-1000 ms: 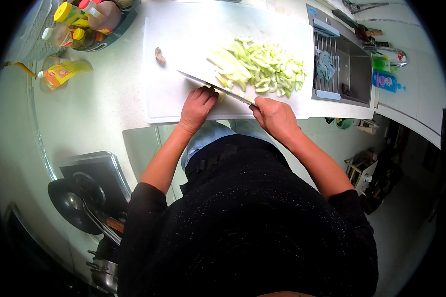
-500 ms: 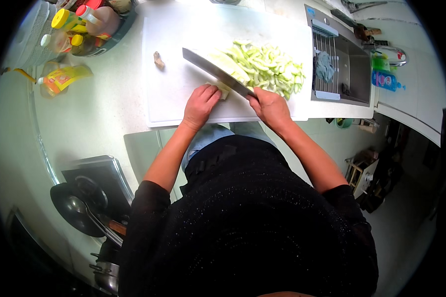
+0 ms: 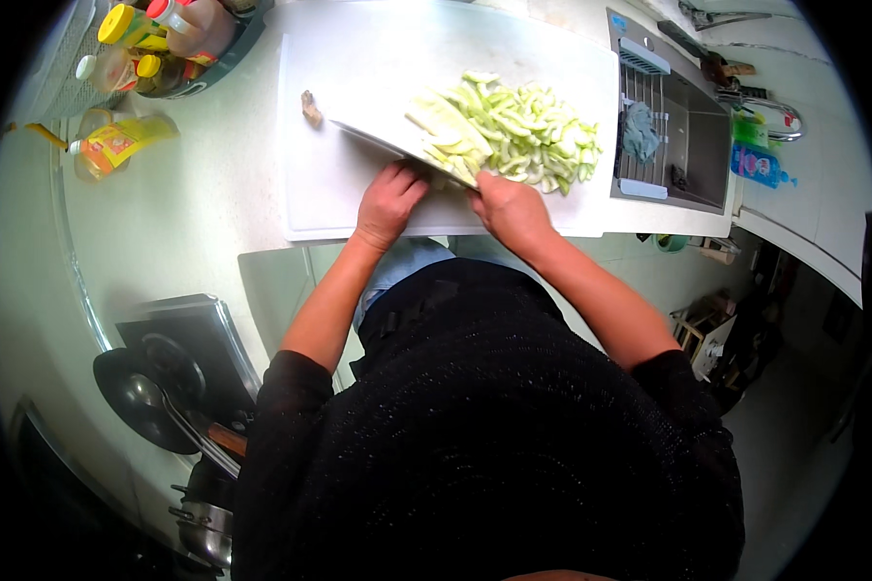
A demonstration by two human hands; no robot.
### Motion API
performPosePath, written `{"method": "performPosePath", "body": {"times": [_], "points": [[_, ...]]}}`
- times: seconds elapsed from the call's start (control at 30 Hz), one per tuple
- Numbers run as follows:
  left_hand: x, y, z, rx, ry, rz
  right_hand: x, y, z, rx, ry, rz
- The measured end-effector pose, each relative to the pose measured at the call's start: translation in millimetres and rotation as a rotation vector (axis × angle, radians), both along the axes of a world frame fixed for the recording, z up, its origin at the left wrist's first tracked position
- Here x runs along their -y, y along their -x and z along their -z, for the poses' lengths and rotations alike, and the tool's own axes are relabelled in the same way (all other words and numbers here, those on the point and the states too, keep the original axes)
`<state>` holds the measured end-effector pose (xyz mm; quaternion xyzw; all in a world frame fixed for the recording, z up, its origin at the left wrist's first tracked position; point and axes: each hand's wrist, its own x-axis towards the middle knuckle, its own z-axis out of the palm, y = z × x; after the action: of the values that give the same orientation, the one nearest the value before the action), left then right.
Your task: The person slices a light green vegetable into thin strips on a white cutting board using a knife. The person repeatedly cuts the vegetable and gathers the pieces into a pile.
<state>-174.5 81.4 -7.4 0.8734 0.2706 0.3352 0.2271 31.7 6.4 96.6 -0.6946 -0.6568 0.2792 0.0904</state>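
My right hand (image 3: 513, 208) is closed round the handle of a broad kitchen knife (image 3: 383, 143). Its blade slants up and to the left, in front of my left fingers. My left hand (image 3: 389, 205) has its fingers curled down on a pale green vegetable piece (image 3: 443, 181), mostly hidden by the blade and fingers. Beyond the knife, longer pale slices (image 3: 446, 126) lie together. To their right spreads a heap of cut light-green vegetable pieces (image 3: 545, 131). All of this rests on a white cutting board (image 3: 349, 73).
A brown knobbly lump like ginger (image 3: 311, 108) lies at the board's left. Bottles (image 3: 199, 34) crowd a tub at the back left, and an oil bottle (image 3: 116, 145) stands nearer. Right of the board is a sink (image 3: 698, 145) with a rack and blue cloth (image 3: 639, 131). A wok (image 3: 136, 407) sits lower left.
The knife has shifted left and tilted, its tip now lower and nearer the ginger-like lump. My right hand moved slightly left with it. My left hand stays nearly in place.
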Motion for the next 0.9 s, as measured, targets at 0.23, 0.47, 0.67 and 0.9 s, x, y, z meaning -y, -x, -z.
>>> {"method": "performPosePath", "body": {"times": [0.23,0.47,0.67,0.9], "points": [[-4.9,-1.5,-5.8,0.024,-0.049,-0.033,-5.8,2.9,5.2,0.001,-0.05,0.092],[-2.3,-0.3,-0.5,0.03,-0.062,-0.048,-4.2,-10.1,-41.1,0.051,0.073,-0.005],[0.9,0.4,1.1,0.011,-0.018,-0.047,-2.5,8.4,-3.9,0.019,0.011,0.013],[-3.5,-1.2,-3.7,0.049,-0.052,-0.078,-12.7,11.0,9.1,-0.033,-0.048,0.106]]}}
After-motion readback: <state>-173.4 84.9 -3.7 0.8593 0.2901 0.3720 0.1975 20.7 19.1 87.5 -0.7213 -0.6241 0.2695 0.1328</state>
